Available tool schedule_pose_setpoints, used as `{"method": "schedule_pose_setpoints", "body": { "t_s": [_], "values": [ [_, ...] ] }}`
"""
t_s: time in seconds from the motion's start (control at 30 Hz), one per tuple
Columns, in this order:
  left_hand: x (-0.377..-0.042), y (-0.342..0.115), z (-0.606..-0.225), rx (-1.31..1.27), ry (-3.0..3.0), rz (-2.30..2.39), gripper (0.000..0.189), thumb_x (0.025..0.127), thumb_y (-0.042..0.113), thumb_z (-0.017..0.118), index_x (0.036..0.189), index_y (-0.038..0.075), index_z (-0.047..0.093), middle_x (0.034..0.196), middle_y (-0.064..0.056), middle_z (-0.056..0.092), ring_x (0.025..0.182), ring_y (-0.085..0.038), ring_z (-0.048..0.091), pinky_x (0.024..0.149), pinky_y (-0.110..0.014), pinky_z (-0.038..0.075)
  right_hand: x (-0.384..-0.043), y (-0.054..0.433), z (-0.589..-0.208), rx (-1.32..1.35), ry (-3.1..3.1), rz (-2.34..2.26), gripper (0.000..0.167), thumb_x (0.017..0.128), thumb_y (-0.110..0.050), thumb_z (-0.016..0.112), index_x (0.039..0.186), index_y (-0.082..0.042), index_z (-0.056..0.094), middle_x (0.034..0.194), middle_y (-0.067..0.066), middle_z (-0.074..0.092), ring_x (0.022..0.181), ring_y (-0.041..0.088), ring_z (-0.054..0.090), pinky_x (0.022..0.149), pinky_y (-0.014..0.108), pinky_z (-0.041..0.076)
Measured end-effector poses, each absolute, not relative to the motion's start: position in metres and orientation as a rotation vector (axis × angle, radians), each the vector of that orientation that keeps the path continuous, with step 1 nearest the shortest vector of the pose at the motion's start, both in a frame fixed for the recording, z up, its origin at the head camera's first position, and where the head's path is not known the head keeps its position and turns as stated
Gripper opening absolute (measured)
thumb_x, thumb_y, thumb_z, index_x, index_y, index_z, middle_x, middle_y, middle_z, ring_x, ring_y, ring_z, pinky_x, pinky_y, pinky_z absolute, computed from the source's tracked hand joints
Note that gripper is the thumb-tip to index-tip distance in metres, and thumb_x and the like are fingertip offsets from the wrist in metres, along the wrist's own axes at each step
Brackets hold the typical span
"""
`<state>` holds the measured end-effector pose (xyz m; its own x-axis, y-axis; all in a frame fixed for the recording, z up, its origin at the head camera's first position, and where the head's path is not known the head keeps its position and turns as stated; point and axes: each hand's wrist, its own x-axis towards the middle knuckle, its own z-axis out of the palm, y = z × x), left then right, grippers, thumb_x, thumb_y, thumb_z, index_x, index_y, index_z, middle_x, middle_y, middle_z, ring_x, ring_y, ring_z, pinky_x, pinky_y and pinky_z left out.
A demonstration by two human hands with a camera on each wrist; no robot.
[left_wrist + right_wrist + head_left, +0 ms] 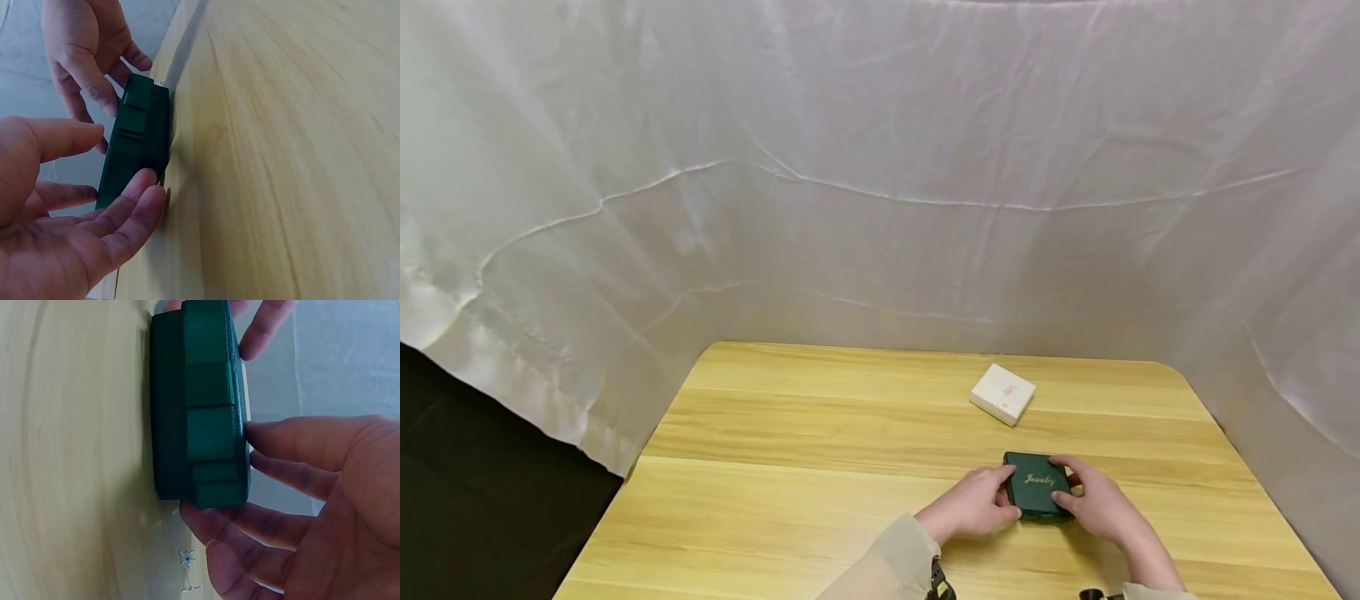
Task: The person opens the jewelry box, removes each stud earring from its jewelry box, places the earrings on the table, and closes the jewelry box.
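A dark green jewelry box (pixel 1036 482) with gold "Jewelry" lettering lies flat on the table between both hands. From the left side, my left hand (pixel 973 502) holds it with its fingers at the edge. My right hand (pixel 1102 503) grips the opposite side, thumb and a fingertip on the lid's rim. The wrist views show a ribbon bow (pixel 209 431) on the box's front and a lid wider than the base. Beside the box, close to my right fingers, a small silver star-shaped piece of jewelry (pixel 187 557) with a blue centre lies on the wood.
Farther back on the wooden table (pixel 820 417) sits a square white box (pixel 1003 392) with a pink design. Pale curtains (pixel 880 250) hang behind the table and along its sides. A dark area (pixel 467 483) lies beyond the left edge.
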<state>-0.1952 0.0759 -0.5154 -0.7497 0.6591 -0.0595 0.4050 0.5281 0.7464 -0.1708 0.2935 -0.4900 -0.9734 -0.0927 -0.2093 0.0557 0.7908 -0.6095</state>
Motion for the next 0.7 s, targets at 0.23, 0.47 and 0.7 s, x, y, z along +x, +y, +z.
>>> {"method": "schedule_pose_setpoints", "body": {
  "t_s": [0.23,0.47,0.7],
  "values": [
    [-0.1963,0.0775,-0.516,0.906,2.44,1.026,0.066,0.092,0.021,0.069,0.147,-0.001,0.041,0.078,0.016,0.058,0.072,0.006,0.052,0.077,-0.011,0.042,-0.1705,0.2951,-0.4893,-0.02,2.747,-0.933,0.053,0.09,-0.012,0.068,0.138,0.001,0.048,0.106,0.019,0.063,0.094,0.032,0.062,0.074,0.045,0.052],
    [-0.1953,0.0792,-0.5133,0.833,2.427,1.018,0.068,0.093,0.03,0.069,0.149,0.005,0.04,0.08,0.015,0.058,0.074,0.004,0.052,0.079,-0.013,0.043,-0.1729,0.2943,-0.4884,-0.015,2.751,-0.906,0.053,0.091,-0.012,0.068,0.138,0.002,0.048,0.105,0.018,0.063,0.094,0.031,0.061,0.075,0.045,0.051],
    [-0.1937,0.0774,-0.5158,0.745,2.37,1.121,0.07,0.091,0.03,0.071,0.149,0.008,0.038,0.105,0.004,0.062,0.078,0.004,0.056,0.075,-0.015,0.047,-0.1725,0.2943,-0.4883,-0.034,2.758,-0.918,0.054,0.09,-0.012,0.07,0.137,0.002,0.048,0.105,0.018,0.063,0.095,0.031,0.061,0.076,0.046,0.051]
  ]
}}
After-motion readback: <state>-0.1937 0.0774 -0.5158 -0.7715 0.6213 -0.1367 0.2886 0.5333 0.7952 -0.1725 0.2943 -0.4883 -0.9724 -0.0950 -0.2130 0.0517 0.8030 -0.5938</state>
